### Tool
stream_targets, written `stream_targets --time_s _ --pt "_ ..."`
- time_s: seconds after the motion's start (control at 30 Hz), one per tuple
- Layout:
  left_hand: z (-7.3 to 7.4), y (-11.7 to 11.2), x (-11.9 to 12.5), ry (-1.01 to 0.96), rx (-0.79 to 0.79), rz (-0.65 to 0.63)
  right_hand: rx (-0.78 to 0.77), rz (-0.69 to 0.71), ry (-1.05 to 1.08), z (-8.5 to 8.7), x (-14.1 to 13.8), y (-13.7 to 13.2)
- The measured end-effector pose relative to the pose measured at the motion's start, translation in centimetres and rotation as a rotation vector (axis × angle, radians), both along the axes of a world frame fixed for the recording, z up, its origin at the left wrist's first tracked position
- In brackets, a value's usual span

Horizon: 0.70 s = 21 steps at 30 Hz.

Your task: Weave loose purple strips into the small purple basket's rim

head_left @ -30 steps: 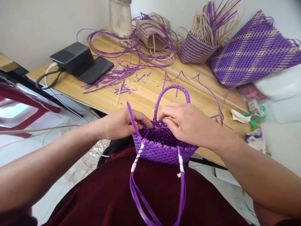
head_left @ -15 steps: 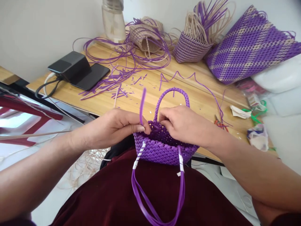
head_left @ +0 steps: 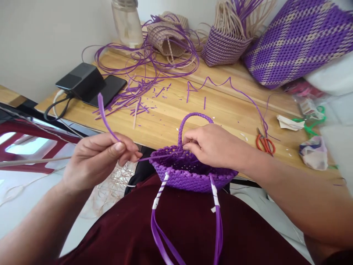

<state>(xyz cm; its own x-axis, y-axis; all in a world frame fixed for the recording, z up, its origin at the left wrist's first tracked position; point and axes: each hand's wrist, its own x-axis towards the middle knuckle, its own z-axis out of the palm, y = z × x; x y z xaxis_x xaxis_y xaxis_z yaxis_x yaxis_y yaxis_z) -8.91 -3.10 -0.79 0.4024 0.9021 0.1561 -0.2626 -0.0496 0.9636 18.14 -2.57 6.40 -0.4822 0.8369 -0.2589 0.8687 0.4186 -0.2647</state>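
A small purple woven basket [head_left: 190, 175] rests against my dark red shirt at the table's near edge. Its braided handle [head_left: 193, 119] arches up on the far side. My left hand [head_left: 100, 158] is closed, pinching a purple strip [head_left: 106, 119] and holding it out to the left of the basket; the strip runs taut back to the rim. My right hand [head_left: 213, 147] is closed on the basket's far rim at the base of the handle. Two purple strips with white tape wraps [head_left: 160, 191] hang down from the near side.
On the wooden table [head_left: 220, 114] lie purple strip cuttings [head_left: 138, 99], red scissors [head_left: 265, 142], a black device [head_left: 82, 79] with a phone, a glass jar [head_left: 125, 20], half-woven baskets [head_left: 224, 42] and a large purple and beige woven bag [head_left: 295, 40]. A red chair frame [head_left: 38, 132] stands at left.
My left hand has drawn the purple strip out leftward, away from the basket rim, pulling it taut. My right hand has stayed at the handle base. The view has tilted down slightly.
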Motion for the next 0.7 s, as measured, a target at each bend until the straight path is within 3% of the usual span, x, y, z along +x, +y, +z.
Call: stream_targets --time_s 0.13,0.33,0.53,0.7 --pt "-0.5 -0.3 -0.1 -0.081 -0.059 -0.008 -0.020 0.029 -0.064 0.0 -0.3 0.7" --pt "0.2 -0.8 2.5 -0.209 0.039 -0.108 -0.050 0.042 -0.151 0.2 -1.0 0.7" --pt "0.1 -0.4 2.2 -0.149 0.091 -0.036 -0.079 -0.007 -0.057 -0.5 -0.4 0.5" --pt "0.1 0.3 0.9 -0.074 0.034 0.032 -0.113 0.054 0.040 -0.5 -0.3 0.7"
